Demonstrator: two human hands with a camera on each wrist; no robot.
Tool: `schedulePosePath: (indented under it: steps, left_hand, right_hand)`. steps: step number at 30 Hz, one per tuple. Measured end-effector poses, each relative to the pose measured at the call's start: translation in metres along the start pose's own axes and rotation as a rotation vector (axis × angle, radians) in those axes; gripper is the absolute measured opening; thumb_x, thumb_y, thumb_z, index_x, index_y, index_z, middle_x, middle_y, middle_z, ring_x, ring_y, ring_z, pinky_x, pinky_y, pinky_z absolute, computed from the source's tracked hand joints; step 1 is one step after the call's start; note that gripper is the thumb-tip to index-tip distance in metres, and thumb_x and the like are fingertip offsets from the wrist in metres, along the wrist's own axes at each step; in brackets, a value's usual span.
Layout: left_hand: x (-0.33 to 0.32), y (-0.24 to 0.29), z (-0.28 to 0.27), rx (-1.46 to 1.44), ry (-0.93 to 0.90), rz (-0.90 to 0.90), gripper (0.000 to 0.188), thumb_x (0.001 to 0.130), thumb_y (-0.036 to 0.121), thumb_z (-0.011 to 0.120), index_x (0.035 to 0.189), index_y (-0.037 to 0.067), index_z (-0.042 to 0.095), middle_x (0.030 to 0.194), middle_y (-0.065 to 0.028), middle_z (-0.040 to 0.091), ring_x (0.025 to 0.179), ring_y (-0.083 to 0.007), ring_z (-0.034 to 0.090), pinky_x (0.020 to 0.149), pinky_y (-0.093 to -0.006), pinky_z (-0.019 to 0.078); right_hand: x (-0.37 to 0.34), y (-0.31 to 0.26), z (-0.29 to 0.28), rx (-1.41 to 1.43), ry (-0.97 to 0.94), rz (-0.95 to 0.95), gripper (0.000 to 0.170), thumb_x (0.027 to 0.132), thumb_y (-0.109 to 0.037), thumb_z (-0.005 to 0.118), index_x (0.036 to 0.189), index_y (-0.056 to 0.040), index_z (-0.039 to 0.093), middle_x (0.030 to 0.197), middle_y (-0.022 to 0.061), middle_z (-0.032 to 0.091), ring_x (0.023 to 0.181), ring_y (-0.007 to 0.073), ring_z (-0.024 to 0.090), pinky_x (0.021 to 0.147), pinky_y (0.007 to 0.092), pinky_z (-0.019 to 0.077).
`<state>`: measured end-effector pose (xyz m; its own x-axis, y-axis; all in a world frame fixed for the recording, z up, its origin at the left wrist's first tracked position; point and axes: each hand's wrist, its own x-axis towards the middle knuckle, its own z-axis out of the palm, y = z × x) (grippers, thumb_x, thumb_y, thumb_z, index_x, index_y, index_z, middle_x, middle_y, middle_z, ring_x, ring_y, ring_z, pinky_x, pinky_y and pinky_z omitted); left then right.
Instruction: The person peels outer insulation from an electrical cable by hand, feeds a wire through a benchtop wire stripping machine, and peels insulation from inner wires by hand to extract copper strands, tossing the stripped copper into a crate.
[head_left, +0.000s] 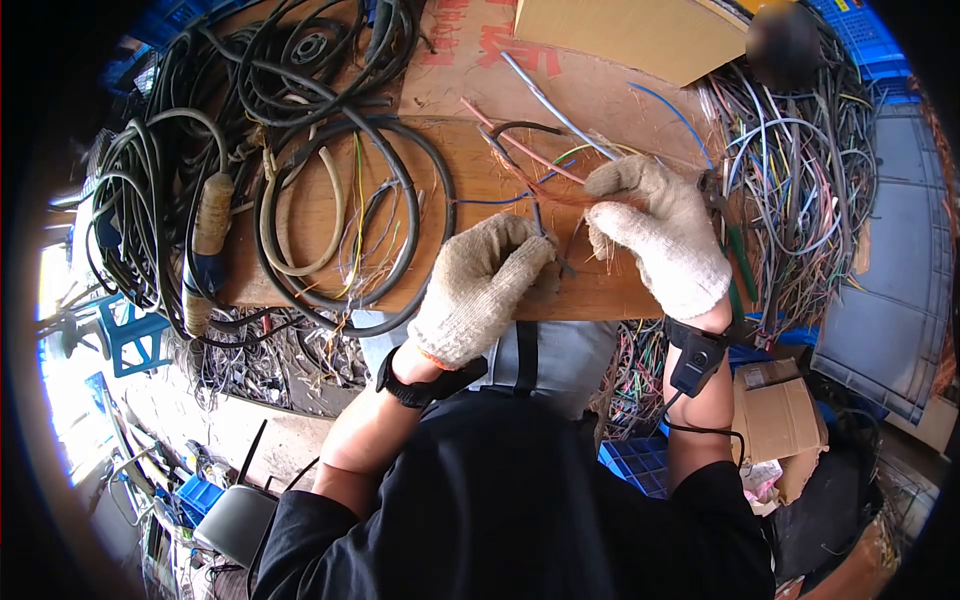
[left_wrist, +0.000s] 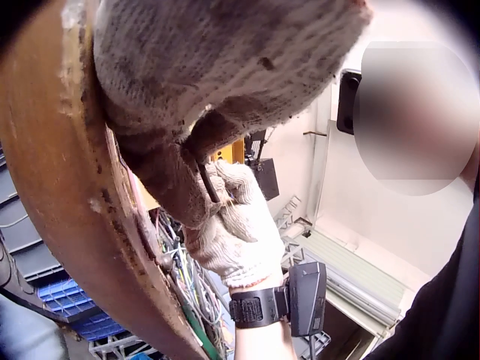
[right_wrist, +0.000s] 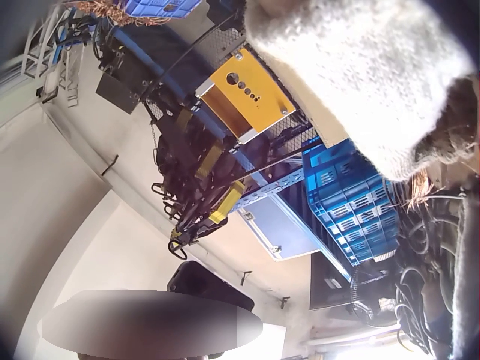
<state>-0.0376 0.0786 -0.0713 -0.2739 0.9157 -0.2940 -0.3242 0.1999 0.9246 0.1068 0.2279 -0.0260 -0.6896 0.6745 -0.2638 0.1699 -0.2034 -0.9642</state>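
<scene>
Both hands wear off-white knit gloves and work close together over a wooden bench (head_left: 490, 290). Between thumb and curled fingers, my left hand (head_left: 475, 285) grips a short dark cable (left_wrist: 208, 182), whose end shows past the fingertips. To its right, my right hand (head_left: 660, 240) pinches fine copper strands (right_wrist: 417, 190); loose ends poke out below its thumb. Thin reddish strands span the gap between the hands in the head view. Beyond them lie a blue-grey wire (head_left: 545, 95), a pink wire (head_left: 530, 150) and a blue wire (head_left: 675, 115).
Coiled black cables (head_left: 300, 75) fill the bench's left side. A tangled heap of stripped wires (head_left: 790, 190) lies at the right, beside green-handled pliers (head_left: 742, 265). A tan box (head_left: 630, 35) stands at the back. Below right sits an open cardboard carton (head_left: 780, 415).
</scene>
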Motion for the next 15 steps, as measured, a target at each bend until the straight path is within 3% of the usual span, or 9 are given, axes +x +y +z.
schedulePosePath:
  steps: [4,7,10,15]
  left_hand:
    - [0.0,0.005,-0.004,-0.102,-0.065,-0.049,0.02,0.103,0.018,0.058,0.102,-0.001,0.063,0.085,-0.008,0.072,0.079,-0.0146,0.07,0.073,-0.0269,0.0565]
    - [0.001,0.004,-0.01,-0.227,-0.093,-0.111,0.021,0.104,0.019,0.057,0.105,-0.001,0.062,0.087,-0.0079,0.07,0.08,-0.0147,0.07,0.075,-0.0278,0.0578]
    - [0.0,0.004,-0.013,-0.286,-0.132,-0.122,0.022,0.104,0.019,0.056,0.105,-0.002,0.061,0.088,-0.0081,0.069,0.082,-0.0142,0.07,0.078,-0.028,0.058]
    - [0.001,0.004,-0.017,-0.299,-0.206,-0.113,0.021,0.104,0.017,0.055,0.104,-0.002,0.061,0.092,-0.0092,0.07,0.086,-0.0147,0.07,0.081,-0.0287,0.0578]
  right_hand:
    - [0.002,-0.004,-0.002,0.055,-0.039,0.046,0.021,0.087,0.003,0.066,0.108,0.002,0.063,0.088,0.0074,0.067,0.068,0.014,0.064,0.064,0.0264,0.0517]
    - [0.004,-0.004,0.0,0.052,-0.043,0.039,0.017,0.088,0.001,0.068,0.105,0.003,0.066,0.091,0.0057,0.068,0.072,0.0112,0.064,0.065,0.0246,0.0524]
    - [0.002,-0.001,0.007,0.03,-0.056,-0.036,0.02,0.088,0.003,0.067,0.107,0.0018,0.063,0.091,0.0076,0.067,0.069,0.0139,0.064,0.063,0.0255,0.0514]
    - [-0.003,0.002,0.018,-0.075,-0.053,-0.023,0.019,0.09,-0.001,0.069,0.108,0.0021,0.064,0.095,0.0049,0.067,0.076,0.0089,0.064,0.07,0.0241,0.054]
